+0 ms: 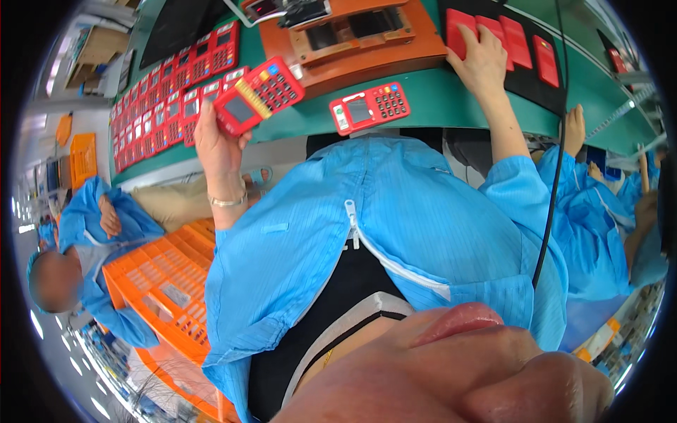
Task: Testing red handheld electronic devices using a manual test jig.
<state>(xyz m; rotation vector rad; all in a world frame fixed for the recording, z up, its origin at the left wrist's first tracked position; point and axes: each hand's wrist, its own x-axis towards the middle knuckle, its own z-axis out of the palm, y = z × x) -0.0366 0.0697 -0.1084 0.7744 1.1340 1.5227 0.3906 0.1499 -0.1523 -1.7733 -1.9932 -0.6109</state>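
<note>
My left hand (pixel 216 137) grips a red card payment terminal (pixel 262 92) by its lower left edge, tilted above the table. Its keypad and small screen face up, with a yellowish strip across it. My right hand (pixel 483 62) reaches to the black mat (pixel 532 90), its fingers and thumb closed around a flat red piece (pixel 460 32), partly hidden by the hand. More red pieces (pixel 517 42) lie beside it, one of them (pixel 545 62) set apart at the right. A second terminal (pixel 369 108) lies face up near the table's front edge, between my hands.
Rows of red terminals (pixel 166 99) cover the left of the green table (pixel 310 127). An orange-brown fixture (pixel 352 44) stands at the back middle. A black cable (pixel 557 162) hangs at the right. Orange crates (pixel 166 282) and a seated person (pixel 106 240) are at the left; other people sit at the right.
</note>
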